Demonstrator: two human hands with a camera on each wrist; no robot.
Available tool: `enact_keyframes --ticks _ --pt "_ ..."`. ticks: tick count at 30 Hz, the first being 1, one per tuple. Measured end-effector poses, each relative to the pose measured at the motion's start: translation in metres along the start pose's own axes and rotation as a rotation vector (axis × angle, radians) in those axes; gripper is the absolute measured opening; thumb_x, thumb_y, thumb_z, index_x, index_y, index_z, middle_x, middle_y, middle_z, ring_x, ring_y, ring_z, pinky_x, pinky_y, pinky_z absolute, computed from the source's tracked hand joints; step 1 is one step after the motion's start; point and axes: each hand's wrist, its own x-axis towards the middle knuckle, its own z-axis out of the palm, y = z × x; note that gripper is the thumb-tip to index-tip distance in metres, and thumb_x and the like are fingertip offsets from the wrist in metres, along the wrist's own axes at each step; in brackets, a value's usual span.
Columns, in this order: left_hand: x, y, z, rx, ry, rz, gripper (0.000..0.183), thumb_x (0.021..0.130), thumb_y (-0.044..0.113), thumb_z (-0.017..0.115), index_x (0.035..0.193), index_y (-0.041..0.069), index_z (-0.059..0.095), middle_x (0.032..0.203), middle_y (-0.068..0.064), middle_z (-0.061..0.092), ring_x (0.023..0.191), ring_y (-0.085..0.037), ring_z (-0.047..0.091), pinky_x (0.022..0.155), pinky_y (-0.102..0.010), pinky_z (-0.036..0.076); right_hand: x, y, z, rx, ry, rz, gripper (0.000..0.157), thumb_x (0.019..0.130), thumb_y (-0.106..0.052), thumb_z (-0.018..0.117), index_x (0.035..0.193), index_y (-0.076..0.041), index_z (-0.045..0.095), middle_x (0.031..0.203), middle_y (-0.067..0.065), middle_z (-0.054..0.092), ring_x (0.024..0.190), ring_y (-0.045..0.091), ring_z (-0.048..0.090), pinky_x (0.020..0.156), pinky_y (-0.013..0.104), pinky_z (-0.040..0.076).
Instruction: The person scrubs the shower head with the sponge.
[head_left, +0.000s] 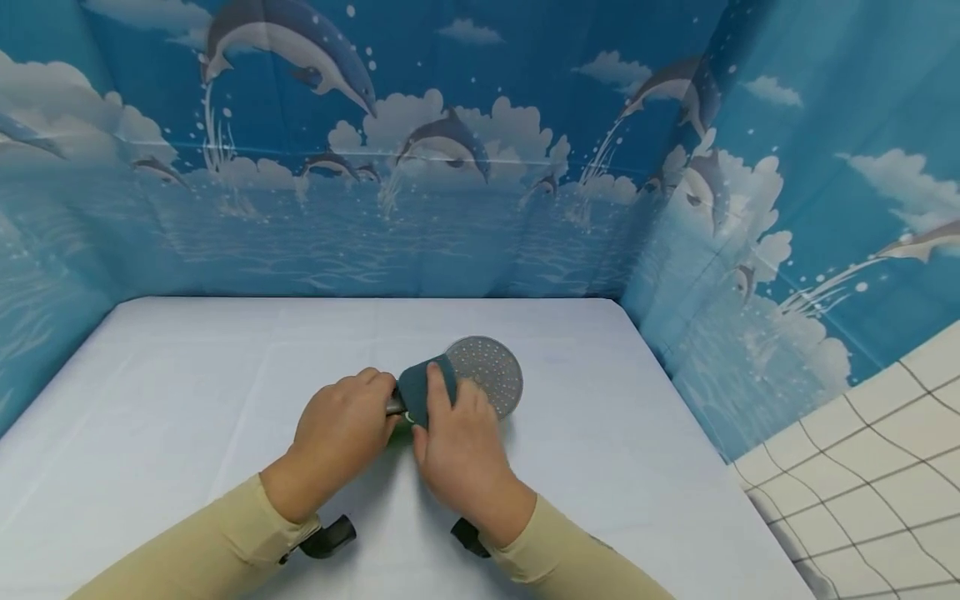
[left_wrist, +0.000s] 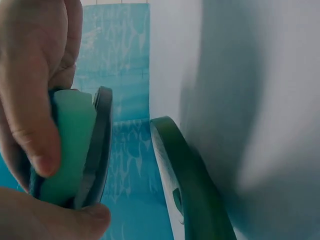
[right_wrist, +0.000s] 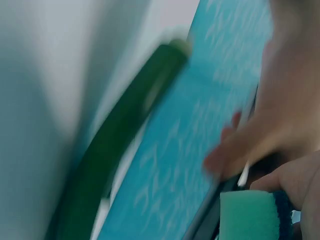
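A grey shower head (head_left: 487, 375) with a round face of small nozzles is held above the white table, its face turned up. My left hand (head_left: 341, 429) grips its dark handle (head_left: 395, 405). With fingers and thumb my right hand (head_left: 465, 458) holds a sponge (head_left: 422, 392) against the neck of the shower head. The sponge is dark teal on one side and light green on the other, as the left wrist view shows. Below the hands is a dark green, curved, elongated thing (right_wrist: 115, 140), mostly hidden in the head view.
The white table (head_left: 187, 358) is bordered at the back and sides by a blue curtain (head_left: 420, 225) printed with dolphins. A white cloth with dark grid lines (head_left: 885, 467) hangs at the right. Black wrist cameras (head_left: 327, 537) sit under both sleeves.
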Motion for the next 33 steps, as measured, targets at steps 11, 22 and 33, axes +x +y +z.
enact_keyframes --ticks 11,22,33 --pt "-0.004 -0.003 -0.004 -0.044 -0.133 -0.104 0.035 0.083 0.025 0.092 0.105 0.006 0.073 0.089 -0.002 0.071 0.070 -0.014 0.063 0.061 -0.034 0.054 0.007 0.039 -0.007 -0.039 -0.051 0.141 0.069 0.102 -0.031 0.069 0.160 -0.005 0.041 0.120 0.030 0.056 0.099 0.038 0.057 0.087 0.051 0.050" --pt "-0.006 -0.007 -0.010 -0.013 -0.062 -0.071 0.035 0.080 0.022 0.094 0.103 0.007 0.073 0.089 -0.002 0.071 0.070 -0.016 0.063 0.061 -0.036 0.054 0.010 0.058 -0.011 -0.055 -0.046 0.182 0.072 0.103 -0.027 0.067 0.158 0.007 0.036 0.116 0.033 0.054 0.093 0.038 0.055 0.082 0.051 0.051" --pt "-0.007 0.004 0.000 -0.010 -0.033 -0.030 0.032 0.081 0.021 0.094 0.098 0.005 0.071 0.086 -0.004 0.068 0.069 -0.017 0.066 0.060 -0.035 0.056 0.000 -0.009 0.008 -0.004 -0.040 0.010 0.072 0.099 -0.028 0.070 0.157 0.002 0.040 0.119 0.026 0.056 0.099 0.031 0.057 0.084 0.044 0.053"
